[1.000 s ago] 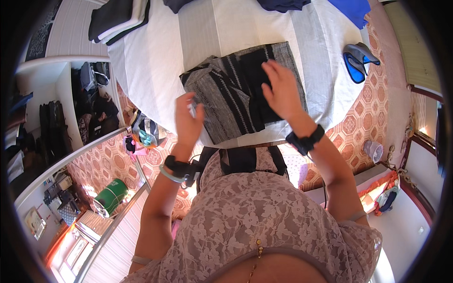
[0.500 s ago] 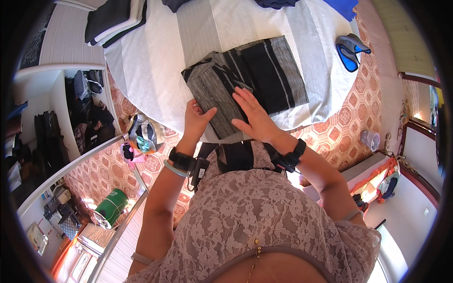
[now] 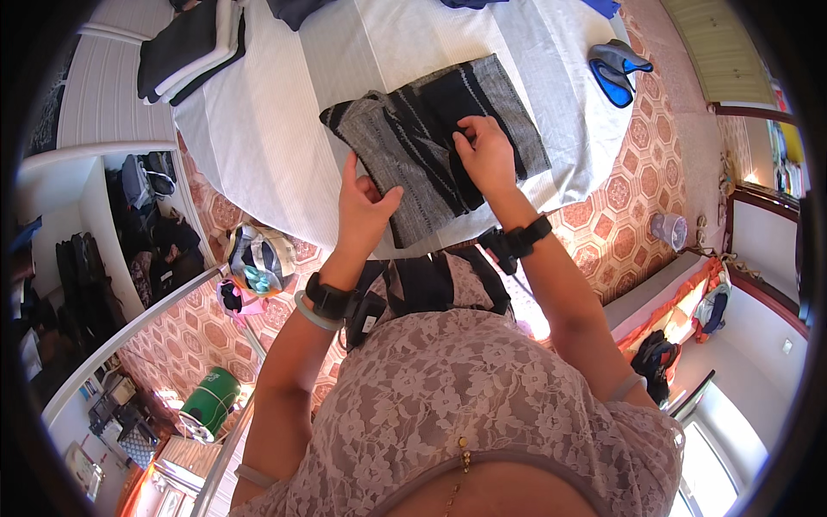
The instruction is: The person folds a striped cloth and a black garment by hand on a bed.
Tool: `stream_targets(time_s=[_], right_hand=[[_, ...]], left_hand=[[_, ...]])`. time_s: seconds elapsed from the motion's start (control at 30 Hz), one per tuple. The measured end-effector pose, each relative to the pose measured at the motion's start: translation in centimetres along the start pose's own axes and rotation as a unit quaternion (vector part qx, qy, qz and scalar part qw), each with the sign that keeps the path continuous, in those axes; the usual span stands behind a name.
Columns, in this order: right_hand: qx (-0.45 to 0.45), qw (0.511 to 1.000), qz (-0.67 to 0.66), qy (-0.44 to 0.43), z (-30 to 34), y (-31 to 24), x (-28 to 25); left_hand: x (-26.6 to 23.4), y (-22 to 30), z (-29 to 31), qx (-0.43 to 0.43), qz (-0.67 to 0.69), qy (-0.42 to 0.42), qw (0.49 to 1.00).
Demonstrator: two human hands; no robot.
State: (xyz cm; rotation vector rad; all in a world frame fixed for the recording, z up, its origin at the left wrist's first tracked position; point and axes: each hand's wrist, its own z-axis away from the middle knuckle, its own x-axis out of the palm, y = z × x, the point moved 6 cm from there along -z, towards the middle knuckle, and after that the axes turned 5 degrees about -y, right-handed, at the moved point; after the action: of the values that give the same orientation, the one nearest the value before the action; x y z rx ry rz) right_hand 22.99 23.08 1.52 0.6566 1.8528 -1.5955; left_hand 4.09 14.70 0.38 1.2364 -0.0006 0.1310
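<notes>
A folded garment with grey and black stripes [image 3: 405, 177] lies on the bed in front of me, its left part doubled over the rest. My left hand [image 3: 366, 211] is at its lower left edge, with the index finger stretched along the edge and the thumb apart; the other fingers are curled. My right hand [image 3: 489, 159] is over the middle of the garment. Its fingers are bent, and thumb and index appear to pinch the cloth at the edge of the upper layer. The fingertips partly cover that edge.
The bed has a white and grey striped cover [image 3: 267, 112]. Folded dark and white clothes [image 3: 189, 52] are stacked at the far left. Grey and blue slippers [image 3: 613, 73] lie at the right edge. An open wardrobe [image 3: 95, 224] stands left, near a bag [image 3: 258, 258] on the tiled floor.
My right hand has gone from lying flat on the cloth to bent fingers, farther up and right. The upper layer reaches farther right. My left hand stays by the left edge.
</notes>
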Motion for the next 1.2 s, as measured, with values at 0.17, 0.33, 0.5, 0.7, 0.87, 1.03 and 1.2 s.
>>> stream_targets(time_s=[0.17,0.33,0.5,0.7,0.87,1.03,1.2], right_hand=[[-0.004,0.997,0.074,-0.029,-0.9,1.1,1.2],[0.1,0.992,0.012,-0.076,-1.6,3.4,2.0],[0.128,0.984,-0.082,-0.091,-2.3,4.9,1.7],[0.23,0.908,-0.322,-0.14,-2.7,5.9,1.2],[0.334,0.813,-0.468,-0.086,-3.0,6.8,0.7],[0.314,0.823,-0.463,-0.102,-3.9,8.3,1.0],[0.232,0.854,-0.372,-0.28,-5.5,6.8,2.1]], left_hand=[[1.3,0.7,-0.9,0.023,-0.018,0.015,0.999],[3.4,2.6,-1.6,0.035,-0.013,0.016,0.999],[5.9,3.0,-3.1,0.053,-0.03,0.009,0.998],[10.0,2.4,-5.5,0.07,0.015,0.0,0.997],[11.5,0.1,-6.8,0.071,0.054,-0.007,0.996],[11.9,-0.5,-7.0,0.016,0.127,-0.062,0.99],[11.6,-0.5,-7.1,0.014,0.186,-0.075,0.979]])
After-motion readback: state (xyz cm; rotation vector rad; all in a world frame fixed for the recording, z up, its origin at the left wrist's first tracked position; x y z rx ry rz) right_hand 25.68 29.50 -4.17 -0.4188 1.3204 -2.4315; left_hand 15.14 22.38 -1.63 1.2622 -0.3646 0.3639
